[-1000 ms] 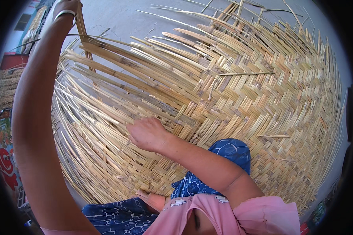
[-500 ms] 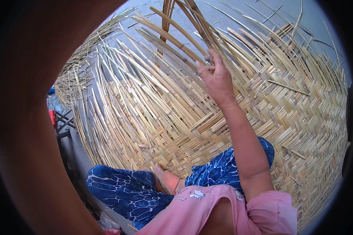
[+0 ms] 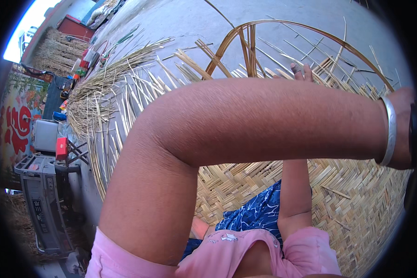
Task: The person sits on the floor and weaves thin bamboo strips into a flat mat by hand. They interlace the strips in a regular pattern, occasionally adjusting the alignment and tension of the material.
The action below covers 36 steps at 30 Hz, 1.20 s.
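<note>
My left arm crosses the middle of the view, a silver bracelet (image 3: 388,132) at its wrist. My left hand (image 3: 401,104) lies at the right rim, its fingers hidden by the dark edge. Beside it ends a long brown split-cane strip (image 3: 329,31), arched over from the upright bundle of strips (image 3: 250,51); whether the hand grips it is not visible. Past the forearm show a few stretched fingers of my right hand (image 3: 302,72), one wearing a ring, close to the strips; the palm is hidden. Below spreads a woven cane mat (image 3: 356,185) with loose unwoven ends at its far side.
A pile of thin straw-coloured canes (image 3: 95,99) lies at the left on the grey floor (image 3: 171,21). Near the left rim stand a grey machine (image 3: 44,199) and a small red box (image 3: 61,148). My folded leg in blue patterned trousers (image 3: 252,208) rests on the mat.
My left arm has swung from the left rim across the view to the right. Brown strips now arch over to the right. The head view has shifted, showing more of the left surroundings.
</note>
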### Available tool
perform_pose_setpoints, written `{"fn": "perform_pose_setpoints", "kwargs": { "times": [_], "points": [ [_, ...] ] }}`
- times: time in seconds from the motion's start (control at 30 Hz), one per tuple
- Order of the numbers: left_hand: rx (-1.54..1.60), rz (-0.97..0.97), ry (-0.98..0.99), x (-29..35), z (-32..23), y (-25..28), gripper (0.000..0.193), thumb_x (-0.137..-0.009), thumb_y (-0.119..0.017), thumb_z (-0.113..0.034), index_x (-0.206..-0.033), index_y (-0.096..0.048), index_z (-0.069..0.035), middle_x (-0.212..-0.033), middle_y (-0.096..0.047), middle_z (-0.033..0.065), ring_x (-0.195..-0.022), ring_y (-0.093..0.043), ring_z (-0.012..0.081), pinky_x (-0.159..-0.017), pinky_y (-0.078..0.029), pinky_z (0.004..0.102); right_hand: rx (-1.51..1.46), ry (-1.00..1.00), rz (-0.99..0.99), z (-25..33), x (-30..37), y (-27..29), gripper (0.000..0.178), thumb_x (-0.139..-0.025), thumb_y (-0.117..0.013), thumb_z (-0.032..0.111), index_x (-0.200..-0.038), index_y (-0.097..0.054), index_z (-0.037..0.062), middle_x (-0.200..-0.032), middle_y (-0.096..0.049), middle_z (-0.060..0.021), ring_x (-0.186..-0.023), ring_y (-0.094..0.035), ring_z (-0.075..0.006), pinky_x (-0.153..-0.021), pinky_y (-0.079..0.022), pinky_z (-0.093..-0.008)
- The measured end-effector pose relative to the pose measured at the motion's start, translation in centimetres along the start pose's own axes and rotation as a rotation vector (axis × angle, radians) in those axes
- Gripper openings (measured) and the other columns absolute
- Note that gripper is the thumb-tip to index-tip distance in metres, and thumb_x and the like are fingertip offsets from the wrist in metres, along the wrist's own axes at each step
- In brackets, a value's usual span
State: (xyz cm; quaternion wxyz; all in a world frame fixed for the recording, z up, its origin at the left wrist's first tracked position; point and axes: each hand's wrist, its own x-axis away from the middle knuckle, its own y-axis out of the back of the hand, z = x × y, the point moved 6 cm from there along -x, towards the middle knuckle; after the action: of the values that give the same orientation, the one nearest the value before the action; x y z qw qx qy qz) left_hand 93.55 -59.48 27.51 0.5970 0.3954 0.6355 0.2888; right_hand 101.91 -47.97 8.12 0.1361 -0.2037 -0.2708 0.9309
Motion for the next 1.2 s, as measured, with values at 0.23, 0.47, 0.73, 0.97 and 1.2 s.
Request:
{"fn": "perform_pose_setpoints", "kwargs": {
  "times": [0.23, 0.47, 0.73, 0.97, 1.2],
  "points": [
    [-0.056, 0.227, -0.128, 4.0, -3.5, -10.9, 0.012, -0.074, -0.058, -0.021, -0.07, -0.068, -0.017, -0.069, -0.067, -0.0007, -0.068, -0.066, 0.0171, -0.064, -0.04, 0.0371, -0.021, -0.02, -0.156, 3.5, -0.9, 3.9, 0.079, -0.087, -0.062, 0.043, -0.144, -0.019, 0.0099, -0.137, -0.038, -0.0173, -0.11, -0.056, -0.027, -0.091, -0.046, -0.0384],
    [-0.094, 0.217, -0.135, 7.6, -3.8, -14.2, 0.012, -0.07, -0.06, -0.022, -0.06, -0.064, -0.017, -0.063, -0.061, -0.0039, -0.068, -0.061, 0.0163, -0.065, -0.04, 0.0358, -0.209, 0.118, -0.052, 5.8, -1.6, 4.3, 0.063, -0.093, -0.048, 0.048, -0.137, -0.035, 0.005, -0.126, -0.051, -0.0164, -0.107, -0.059, -0.0304, -0.09, -0.049, -0.0396],
    [-0.352, -0.311, -0.064, 12.4, 2.7, -3.1, 0.034, -0.074, -0.062, -0.02, -0.108, -0.061, -0.019, -0.121, -0.054, 0.0064, -0.109, -0.052, 0.0232, -0.096, -0.035, 0.044, -0.635, 0.003, -0.012, 5.8, -2.5, 7.3, 0.059, -0.098, -0.031, 0.05, -0.126, -0.047, 0.0009, -0.118, -0.058, -0.0171, -0.108, -0.058, -0.0305, -0.091, -0.048, -0.0424],
    [-0.622, -0.042, 0.879, 26.5, 18.3, 7.0, 0.055, -0.076, -0.065, -0.016, -0.128, -0.049, -0.008, -0.125, -0.053, 0.0172, -0.111, -0.054, 0.0349, -0.091, -0.043, 0.0429, -0.581, -0.001, -0.136, 5.8, -2.3, 7.6, 0.056, -0.098, -0.03, 0.049, -0.12, -0.051, 0.0012, -0.112, -0.061, -0.0171, -0.103, -0.061, -0.0298, -0.087, -0.051, -0.0403],
    [-0.539, 0.127, 1.029, 29.5, 24.6, 5.8, 0.023, -0.092, -0.055, -0.029, -0.109, -0.064, -0.016, -0.086, -0.067, 0.0126, -0.076, -0.064, 0.0317, -0.069, -0.05, 0.0396, -0.637, 0.017, -0.06, 5.5, -2.5, 7.8, 0.056, -0.097, -0.033, 0.05, -0.121, -0.05, 0.0024, -0.119, -0.057, -0.019, -0.105, -0.059, -0.03, -0.089, -0.049, -0.0409]
  ]
}}
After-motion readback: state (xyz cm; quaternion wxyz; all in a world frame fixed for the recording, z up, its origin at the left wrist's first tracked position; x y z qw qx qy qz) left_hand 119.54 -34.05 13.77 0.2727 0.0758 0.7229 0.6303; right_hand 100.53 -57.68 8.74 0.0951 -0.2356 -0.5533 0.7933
